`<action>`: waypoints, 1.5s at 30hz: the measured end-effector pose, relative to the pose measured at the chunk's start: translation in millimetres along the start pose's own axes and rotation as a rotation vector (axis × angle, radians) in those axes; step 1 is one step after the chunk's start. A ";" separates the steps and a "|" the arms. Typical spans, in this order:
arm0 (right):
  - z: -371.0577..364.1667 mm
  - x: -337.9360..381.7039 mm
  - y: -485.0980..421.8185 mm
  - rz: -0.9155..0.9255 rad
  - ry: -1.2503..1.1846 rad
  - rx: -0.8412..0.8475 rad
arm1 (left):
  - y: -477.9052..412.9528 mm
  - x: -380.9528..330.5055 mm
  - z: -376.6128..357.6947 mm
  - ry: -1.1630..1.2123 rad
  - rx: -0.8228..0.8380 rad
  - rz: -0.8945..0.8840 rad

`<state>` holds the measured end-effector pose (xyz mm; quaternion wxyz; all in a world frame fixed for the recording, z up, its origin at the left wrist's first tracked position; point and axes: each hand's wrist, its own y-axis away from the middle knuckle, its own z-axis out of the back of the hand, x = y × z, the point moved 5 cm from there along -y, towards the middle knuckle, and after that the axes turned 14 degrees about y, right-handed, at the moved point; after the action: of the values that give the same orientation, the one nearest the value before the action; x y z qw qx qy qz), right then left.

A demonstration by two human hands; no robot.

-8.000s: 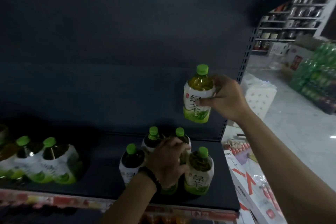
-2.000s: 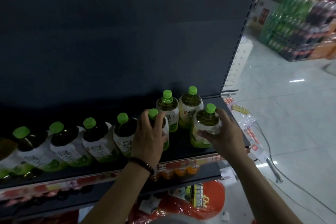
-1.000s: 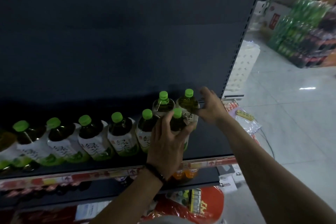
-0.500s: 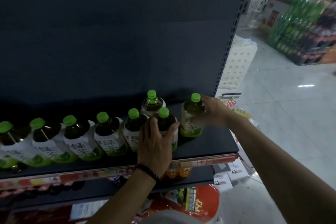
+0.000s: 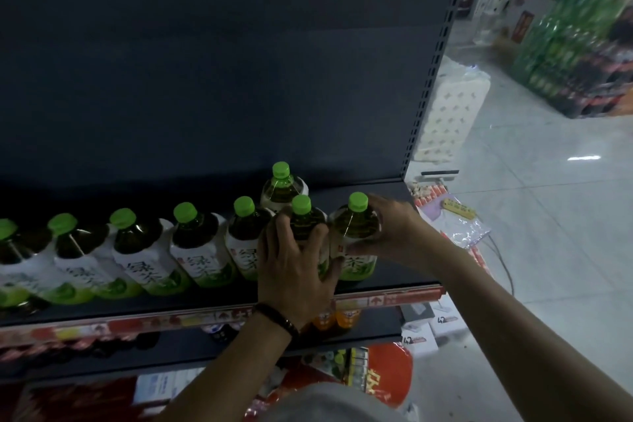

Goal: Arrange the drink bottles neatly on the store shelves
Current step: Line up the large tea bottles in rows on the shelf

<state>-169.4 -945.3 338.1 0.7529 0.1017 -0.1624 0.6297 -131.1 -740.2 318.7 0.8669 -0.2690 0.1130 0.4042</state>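
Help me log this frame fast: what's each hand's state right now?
Left hand: grips the green-capped plastic tea bottle second from the right.
Right hand: grips the rightmost green-capped plastic tea bottle.

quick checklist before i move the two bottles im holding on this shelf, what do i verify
1. Grip: left hand wraps the second-last front bottle: ok.
2. Grip: right hand holds the end bottle: ok.
3. Both held bottles upright: ok.
4. Label of the second-last front bottle facing front: cannot tell, the hand covers it.
5. One straight row: not ok, the back bottle stands alone behind the row.
6. Bare shelf behind the end bottle: ok.
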 end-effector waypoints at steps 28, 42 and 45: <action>-16.3 68.9 -153.7 0.367 -0.060 0.460 | 20.6 -54.0 -29.9 -0.098 0.185 -0.098; 33.8 -55.4 -121.9 0.099 -0.179 0.416 | 24.0 -52.8 -35.5 -0.141 0.205 -0.080; 43.8 -85.7 -96.0 0.040 -0.243 0.388 | 22.6 -52.9 -36.2 -0.129 0.205 -0.063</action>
<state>-93.5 -1057.3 351.7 0.6817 0.3162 -0.1299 0.6469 -181.8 -782.3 302.0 0.9076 -0.1558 0.0890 0.3795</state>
